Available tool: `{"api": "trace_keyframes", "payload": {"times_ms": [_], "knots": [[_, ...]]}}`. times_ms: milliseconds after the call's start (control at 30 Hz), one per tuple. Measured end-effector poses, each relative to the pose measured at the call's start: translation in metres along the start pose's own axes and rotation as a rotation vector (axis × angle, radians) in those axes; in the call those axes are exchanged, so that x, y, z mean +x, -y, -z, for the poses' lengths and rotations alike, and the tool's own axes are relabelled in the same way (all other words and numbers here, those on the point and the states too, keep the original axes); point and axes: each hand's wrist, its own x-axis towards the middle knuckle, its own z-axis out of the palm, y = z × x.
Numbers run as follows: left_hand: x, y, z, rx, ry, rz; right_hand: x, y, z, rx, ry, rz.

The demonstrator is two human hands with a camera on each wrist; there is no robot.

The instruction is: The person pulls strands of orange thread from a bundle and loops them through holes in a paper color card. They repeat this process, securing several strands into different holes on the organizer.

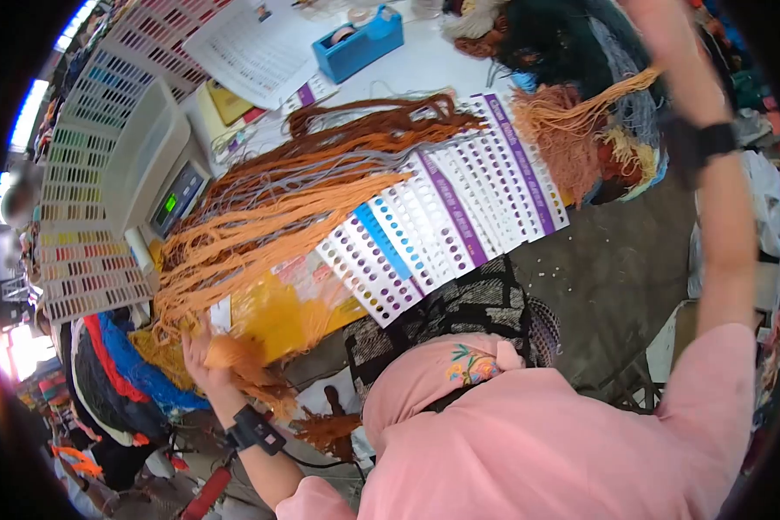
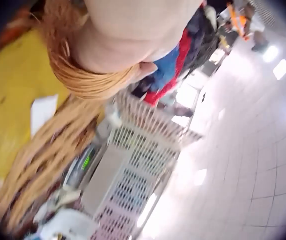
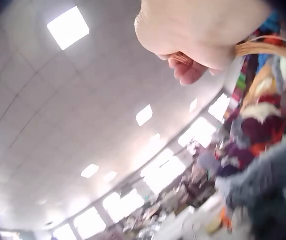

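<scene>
My left hand (image 1: 204, 360) is at the near left corner of the table, gripping a skein of orange yarn. In the left wrist view that skein (image 2: 90, 86) loops round under the hand, and a fingertip shows at its edge. Long light-orange strands (image 1: 269, 221) spread over the table from beside this hand, on top of brown and grey ones. Raised at the far right, my right hand (image 1: 663, 35) holds peach-orange strands (image 1: 611, 95) that trail down to the left. The right wrist view shows its fingers curled, with strands (image 3: 265, 48) leaving the fist.
A color card (image 1: 451, 208) with rows of dots lies along the table's near side. Behind the yarn stand a scale (image 1: 178, 201) with a green display and a blue tape dispenser (image 1: 360, 43). Heaped yarn (image 1: 563, 139) fills the right end; blue yarn (image 1: 139, 364) hangs at the left.
</scene>
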Motion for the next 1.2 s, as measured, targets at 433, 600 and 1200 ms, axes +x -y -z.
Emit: {"api": "trace_keyframes", "payload": {"times_ms": [433,600,1200], "knots": [[0.185,0.315,-0.054,1.171,-0.229,0.517,-0.077,-0.229,-0.125,-0.602,0.105,0.338],[0.196,0.334,-0.038,1.341,-0.201,0.461,-0.082,-0.233,-0.13,-0.705,0.093,0.349],[0.186,0.321,-0.034,1.315,-0.101,0.382,-0.099,-0.225,-0.13,-0.492,0.329,0.365]]}}
